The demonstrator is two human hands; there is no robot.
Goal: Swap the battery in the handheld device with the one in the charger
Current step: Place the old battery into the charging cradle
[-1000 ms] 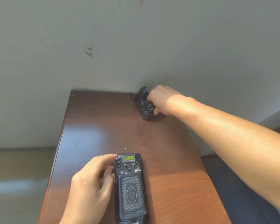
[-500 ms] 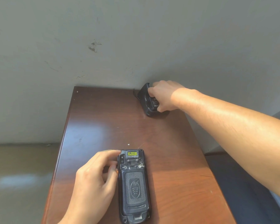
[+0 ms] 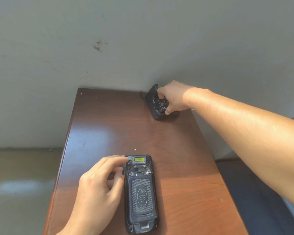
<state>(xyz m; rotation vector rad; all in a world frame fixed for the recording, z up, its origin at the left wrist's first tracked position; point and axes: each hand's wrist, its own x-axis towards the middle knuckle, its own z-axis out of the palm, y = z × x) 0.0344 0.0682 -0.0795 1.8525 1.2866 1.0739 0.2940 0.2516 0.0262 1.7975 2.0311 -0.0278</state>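
The black handheld device [image 3: 140, 194] lies face down near the front of the brown wooden table [image 3: 109, 129], its textured battery cover on top and a yellow label at its far end. My left hand [image 3: 98, 189] rests against the device's left side, with fingertips on its upper left corner. At the table's far right corner stands the black charger cradle [image 3: 152, 102]. A black battery [image 3: 163, 104] with white print sits in it. My right hand [image 3: 172, 97] pinches that battery between thumb and fingers.
A grey wall rises directly behind the table, with the charger's cable [image 3: 143, 97] running toward it. Bare floor [image 3: 22, 184] lies to the left of the table and a dark surface [image 3: 255, 192] to the right.
The view has shifted slightly. My right hand's grip on the battery in the charger has adjusted and more of its printed label shows. My left hand stays at the device.
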